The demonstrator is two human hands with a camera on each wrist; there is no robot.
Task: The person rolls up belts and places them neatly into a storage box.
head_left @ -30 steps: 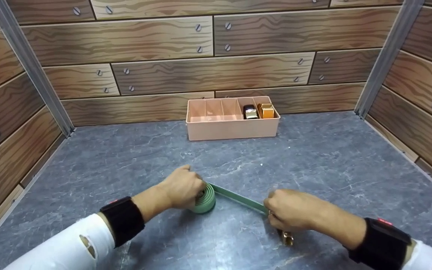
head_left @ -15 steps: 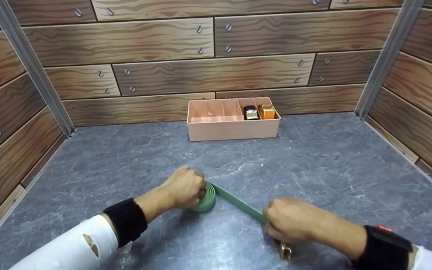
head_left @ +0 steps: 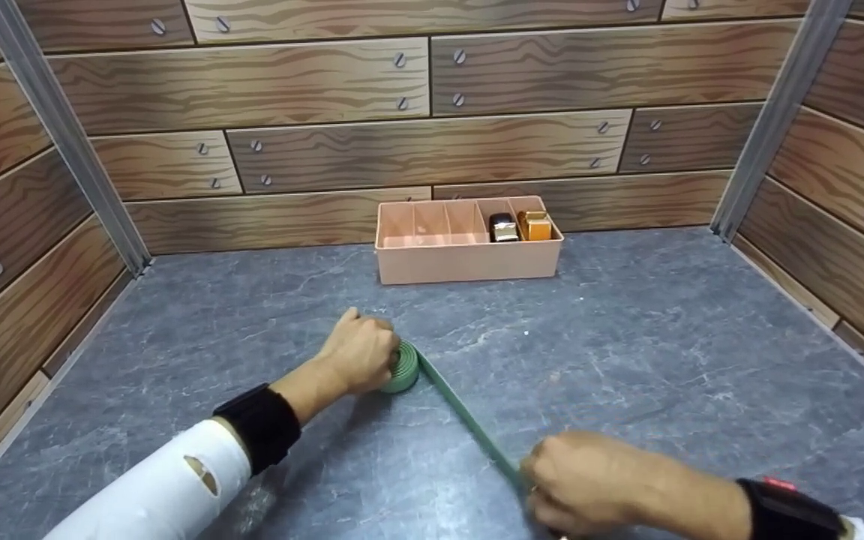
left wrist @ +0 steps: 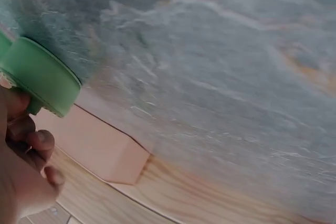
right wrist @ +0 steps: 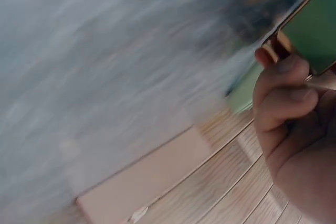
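A green belt (head_left: pixel 469 420) runs between the two hands, part of it wound in a coil (head_left: pixel 405 369). My left hand (head_left: pixel 361 351) grips that coil from its left side, its fingertips tucked into the windings. In the left wrist view the coil (left wrist: pixel 44 77) stands on edge over the grey surface. My right hand (head_left: pixel 586 480) holds the other end, near the front of the head view. There the gold buckle is almost wholly hidden, but the right wrist view shows the gold-edged buckle (right wrist: pixel 283 43) at the curled fingers.
A pink divided box (head_left: pixel 469 262) stands at the back of the grey marbled tabletop (head_left: pixel 252 300). Its two right compartments hold a dark roll with a gold buckle (head_left: pixel 503 227) and an orange one (head_left: pixel 535 225). Wood-patterned walls (head_left: pixel 327 82) enclose the back and sides.
My right hand has moved toward the front edge, pulling out more of the belt. The left hand and coil have shifted slightly away and to the left.
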